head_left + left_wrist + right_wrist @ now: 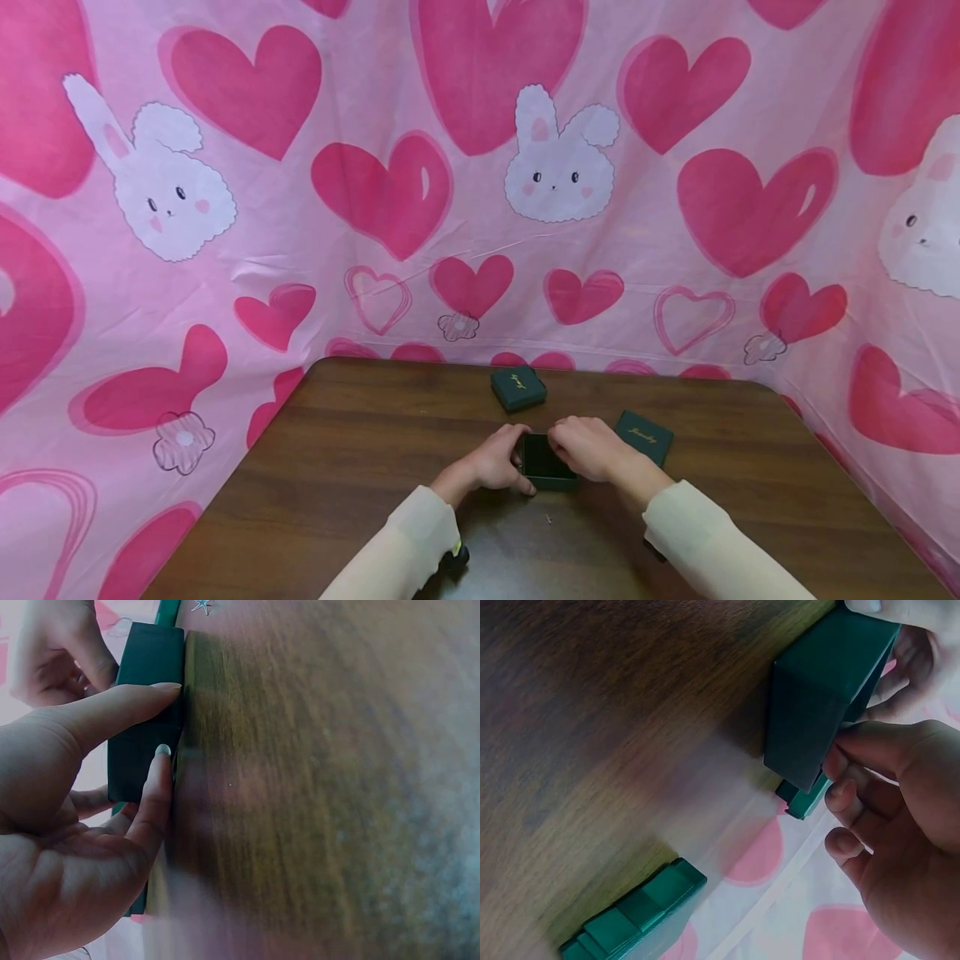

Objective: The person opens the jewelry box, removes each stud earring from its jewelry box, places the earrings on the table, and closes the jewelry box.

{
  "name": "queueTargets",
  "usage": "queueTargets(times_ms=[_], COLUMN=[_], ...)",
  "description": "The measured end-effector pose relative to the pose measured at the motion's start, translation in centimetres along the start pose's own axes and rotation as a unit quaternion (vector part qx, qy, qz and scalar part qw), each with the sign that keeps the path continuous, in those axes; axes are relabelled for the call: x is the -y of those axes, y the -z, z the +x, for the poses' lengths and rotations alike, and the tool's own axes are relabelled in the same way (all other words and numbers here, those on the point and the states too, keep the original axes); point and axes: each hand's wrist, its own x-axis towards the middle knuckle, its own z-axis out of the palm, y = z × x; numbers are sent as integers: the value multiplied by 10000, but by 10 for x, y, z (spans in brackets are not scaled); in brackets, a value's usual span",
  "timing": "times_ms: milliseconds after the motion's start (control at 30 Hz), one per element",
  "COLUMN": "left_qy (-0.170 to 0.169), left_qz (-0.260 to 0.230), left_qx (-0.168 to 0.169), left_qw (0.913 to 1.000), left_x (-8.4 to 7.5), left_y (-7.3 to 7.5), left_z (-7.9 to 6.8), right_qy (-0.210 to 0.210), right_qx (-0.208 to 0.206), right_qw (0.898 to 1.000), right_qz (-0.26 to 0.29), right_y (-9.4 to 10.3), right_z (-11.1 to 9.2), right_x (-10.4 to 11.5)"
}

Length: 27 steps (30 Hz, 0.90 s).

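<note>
An uncovered dark green jewelry box point(553, 482) with a black inside point(542, 457) sits on the table between both hands. My left hand point(497, 460) grips its left end, thumb point(135, 705) along the front wall and fingers around the side. My right hand point(591, 450) is curled over the right rear corner. In the right wrist view its thumb point(877, 746) and index finger pinch at the upper rim; I cannot tell whether they hold the wall or the lining. A small silver star-shaped piece point(201, 607) lies on the table in front of the box.
A flat green lid point(643, 437) with gold "Jewelry" lettering lies just right of the right hand. Behind the box stands another green jewelry box point(518, 389), covered. The brown wooden table point(360, 433) meets a pink heart-and-rabbit cloth point(480, 233) at the back and sides.
</note>
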Motion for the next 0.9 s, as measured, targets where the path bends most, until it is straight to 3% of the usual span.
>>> queueTargets(times_ms=[900], left_qy=[12], left_qz=[-44], left_qx=[-20], left_qw=[10000], left_x=[1], left_y=[-1], left_z=[0], right_qy=[-231], right_qx=[370], right_qw=[9984], right_qz=[348], right_y=[7], right_z=[-8], right_x=[4])
